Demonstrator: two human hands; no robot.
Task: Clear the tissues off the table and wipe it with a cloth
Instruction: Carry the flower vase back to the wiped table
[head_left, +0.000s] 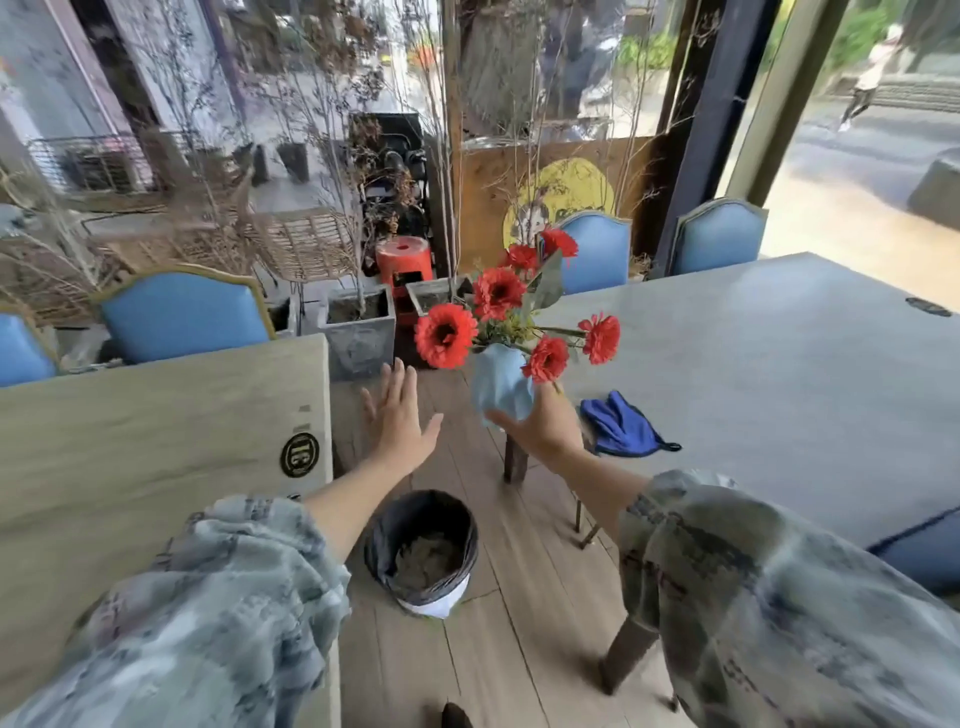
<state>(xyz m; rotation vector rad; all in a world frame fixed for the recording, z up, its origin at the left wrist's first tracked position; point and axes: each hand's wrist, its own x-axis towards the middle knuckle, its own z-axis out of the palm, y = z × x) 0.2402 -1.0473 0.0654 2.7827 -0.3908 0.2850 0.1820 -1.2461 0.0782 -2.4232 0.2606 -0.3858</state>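
My right hand (545, 423) grips a pale blue vase (500, 384) of red flowers (497, 293) from below and holds it in the air over the gap between two tables, just off the near left corner of the grey table (769, 374). A dark blue cloth (621, 426) lies crumpled on that corner, right beside my right hand. My left hand (402, 415) hovers flat over the gap with its fingers spread and holds nothing. A black-lined bin (422, 551) stands on the floor between my arms with crumpled paper inside. I see no tissues on either table.
A pale wooden table (156, 467) with a round black sticker fills the left. Blue chairs (182, 314) stand behind both tables. Grey concrete planters (358, 332) and a red stool (404, 265) sit beyond the gap. The wooden floor (519, 623) runs between the tables.
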